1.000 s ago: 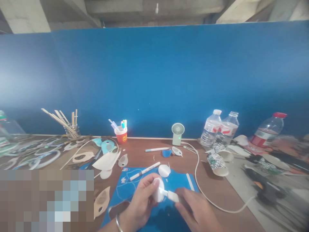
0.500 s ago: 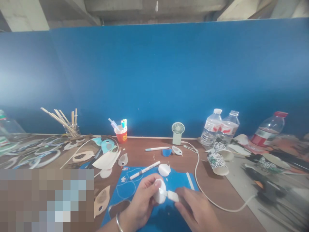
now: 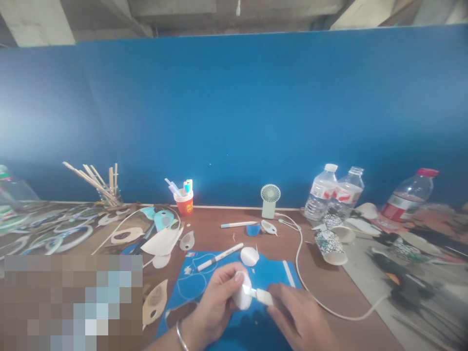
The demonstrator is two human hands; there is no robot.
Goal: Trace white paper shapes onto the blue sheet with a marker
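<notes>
At the frame's lower centre, the left hand (image 3: 218,298) pinched a white rounded piece (image 3: 241,298); the right hand (image 3: 298,312) grasped a white tool (image 3: 263,297), apparently working its surface. The next move seemed to require steady, gentle control.

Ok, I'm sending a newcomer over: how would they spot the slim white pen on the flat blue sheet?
On the brown wooden table, find the flat blue sheet. Beyond the person's left hand, a slim white pen slants across the sheet's far edge. A dark band sets it apart from the pale, blue-ended pen on bare wood.
</notes>
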